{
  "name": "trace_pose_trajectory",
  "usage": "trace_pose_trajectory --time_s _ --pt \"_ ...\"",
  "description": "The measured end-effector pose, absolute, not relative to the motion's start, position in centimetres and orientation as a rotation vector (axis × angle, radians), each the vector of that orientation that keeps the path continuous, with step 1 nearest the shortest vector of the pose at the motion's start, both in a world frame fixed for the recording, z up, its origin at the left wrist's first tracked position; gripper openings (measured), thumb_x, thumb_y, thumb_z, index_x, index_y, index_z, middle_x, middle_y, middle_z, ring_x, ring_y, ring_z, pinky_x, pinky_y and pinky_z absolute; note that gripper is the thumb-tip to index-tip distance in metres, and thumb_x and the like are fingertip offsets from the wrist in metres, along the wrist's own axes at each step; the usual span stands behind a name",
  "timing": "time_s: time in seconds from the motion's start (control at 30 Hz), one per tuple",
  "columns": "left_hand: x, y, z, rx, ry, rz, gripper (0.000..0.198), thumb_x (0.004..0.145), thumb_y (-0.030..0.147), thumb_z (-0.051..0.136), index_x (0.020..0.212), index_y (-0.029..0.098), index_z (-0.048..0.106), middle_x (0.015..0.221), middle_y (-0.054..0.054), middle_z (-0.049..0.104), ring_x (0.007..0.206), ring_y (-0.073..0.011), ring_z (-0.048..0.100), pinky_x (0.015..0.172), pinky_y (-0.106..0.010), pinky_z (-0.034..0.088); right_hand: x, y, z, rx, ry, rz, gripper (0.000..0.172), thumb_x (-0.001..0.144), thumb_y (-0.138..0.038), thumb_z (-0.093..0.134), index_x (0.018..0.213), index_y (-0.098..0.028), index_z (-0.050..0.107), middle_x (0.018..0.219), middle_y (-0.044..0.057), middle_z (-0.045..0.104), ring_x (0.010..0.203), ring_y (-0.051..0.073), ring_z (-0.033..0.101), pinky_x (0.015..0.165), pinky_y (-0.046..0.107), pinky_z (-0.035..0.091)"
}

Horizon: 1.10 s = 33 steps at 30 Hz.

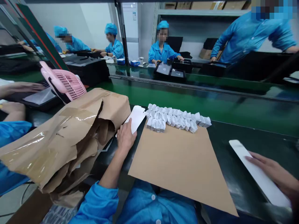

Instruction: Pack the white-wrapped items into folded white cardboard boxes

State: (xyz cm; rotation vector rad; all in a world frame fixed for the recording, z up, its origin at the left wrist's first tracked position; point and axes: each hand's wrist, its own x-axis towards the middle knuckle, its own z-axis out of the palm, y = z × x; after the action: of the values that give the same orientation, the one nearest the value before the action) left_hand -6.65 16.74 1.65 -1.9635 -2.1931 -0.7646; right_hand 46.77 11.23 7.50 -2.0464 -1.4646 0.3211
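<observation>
Between a torn brown paper package (pixel 93 124) and a flat cardboard sheet (pixel 179 158), my left hand (pixel 126 135) is closed on a white paper piece (pixel 136 117) lying on the dark table. At the right, my right hand (pixel 273 171) grips a long white strip (pixel 257 174) by its right side; the fingers pass partly behind it. Several small white wrapped pieces (pixel 173 118) sit in rows along the far edge of the cardboard sheet, touching one another.
A pink fan (pixel 64 82) stands behind the brown package. A co-worker's hands (pixel 14 107) are at the far left beside a black tray (pixel 42 98). Across the green conveyor (pixel 187 98), several people in blue handle black boxes (pixel 170 70).
</observation>
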Motion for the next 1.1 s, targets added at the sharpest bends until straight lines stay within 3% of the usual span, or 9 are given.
trace_pose_trajectory --time_s 0.17,0.27,0.33,0.47,0.57,0.73,0.87,1.0,1.1 --pt "-7.4 15.7 2.8 -1.88 -2.002 -0.973 0.027 0.094 0.026 0.048 0.106 0.019 0.071 0.104 -0.011 0.074 0.092 -0.0236 0.067 0.081 -0.035 0.051 38.1 10.1 9.0 -2.125 -1.563 -0.17 0.045 0.083 -0.058 0.061 0.108 -0.022 0.07 0.113 0.031 0.063 0.093 0.042 0.066 0.067 0.054 0.045" --pt "-4.0 13.3 3.4 -1.883 -1.812 -1.103 0.027 0.094 0.024 0.049 0.11 0.017 0.07 0.107 -0.011 0.074 0.096 -0.0214 0.068 0.086 -0.035 0.051 26.8 8.2 8.4 -1.552 -1.615 0.65 0.052 0.093 -0.052 0.049 0.139 -0.027 0.048 0.124 0.016 0.064 0.104 0.03 0.066 0.085 0.05 0.053" --pt "-0.7 10.6 3.4 -1.998 -1.605 -1.178 0.025 0.092 0.021 0.055 0.111 0.016 0.069 0.106 -0.01 0.075 0.097 -0.0205 0.069 0.087 -0.033 0.052 19.8 8.1 7.7 -1.207 -1.541 1.1 0.067 0.092 -0.051 0.053 0.15 -0.025 0.03 0.141 0.016 0.052 0.113 0.026 0.064 0.091 0.043 0.054" --pt "2.0 4.1 3.4 -2.411 -1.179 -1.362 0.033 0.087 0.015 0.06 0.12 0.015 0.065 0.11 -0.012 0.072 0.103 -0.0218 0.068 0.089 -0.032 0.054 15.2 9.9 7.3 -1.027 -1.348 1.262 0.048 0.095 -0.04 0.049 0.136 -0.016 0.049 0.123 0.012 0.065 0.104 0.02 0.065 0.089 0.032 0.053" --pt "-0.7 2.2 5.1 -2.147 -1.421 -1.701 0.042 0.084 0.013 0.064 0.125 0.023 0.062 0.111 -0.007 0.069 0.099 -0.0191 0.066 0.085 -0.031 0.056 18.6 9.6 8.1 -1.006 -1.705 1.399 0.032 0.093 -0.034 0.055 0.116 -0.014 0.066 0.105 0.007 0.071 0.091 0.018 0.065 0.081 0.029 0.052" --pt "-5.2 5.7 7.9 -2.516 -2.192 -1.749 0.05 0.084 0.033 0.068 0.132 0.022 0.058 0.115 -0.009 0.066 0.098 -0.0198 0.065 0.075 -0.03 0.058 22.6 8.0 9.3 -1.128 -2.121 1.107 0.032 0.095 -0.024 0.05 0.122 -0.021 0.066 0.113 0.006 0.071 0.098 0.02 0.066 0.089 0.033 0.05" --pt "-5.3 8.3 7.6 -2.803 -2.196 -1.575 0.04 0.083 0.039 0.067 0.119 0.024 0.067 0.121 -0.01 0.063 0.107 -0.0217 0.061 0.077 -0.029 0.056 23.2 7.4 9.1 -1.159 -2.267 0.906 0.035 0.097 -0.024 0.046 0.126 -0.021 0.064 0.118 0.007 0.071 0.103 0.022 0.068 0.09 0.035 0.052" --pt "-4.6 8.4 7.0 -3.089 -2.326 -1.413 0.028 0.084 0.043 0.063 0.088 0.017 0.073 0.084 -0.004 0.07 0.076 -0.0169 0.063 0.066 -0.027 0.053 22.9 7.0 8.3 -1.183 -2.404 0.668 0.037 0.098 -0.026 0.045 0.133 -0.019 0.059 0.124 0.01 0.068 0.11 0.026 0.065 0.094 0.041 0.052" --pt "-4.3 8.1 6.8 -2.998 -2.539 -1.562 0.03 0.082 0.045 0.064 0.085 0.016 0.068 0.076 -0.002 0.067 0.066 -0.0132 0.058 0.057 -0.023 0.047 21.8 6.2 7.5 -1.26 -2.5 0.272 0.065 0.09 -0.037 0.062 0.146 -0.009 0.042 0.13 0.02 0.061 0.115 0.035 0.059 0.095 0.052 0.049"
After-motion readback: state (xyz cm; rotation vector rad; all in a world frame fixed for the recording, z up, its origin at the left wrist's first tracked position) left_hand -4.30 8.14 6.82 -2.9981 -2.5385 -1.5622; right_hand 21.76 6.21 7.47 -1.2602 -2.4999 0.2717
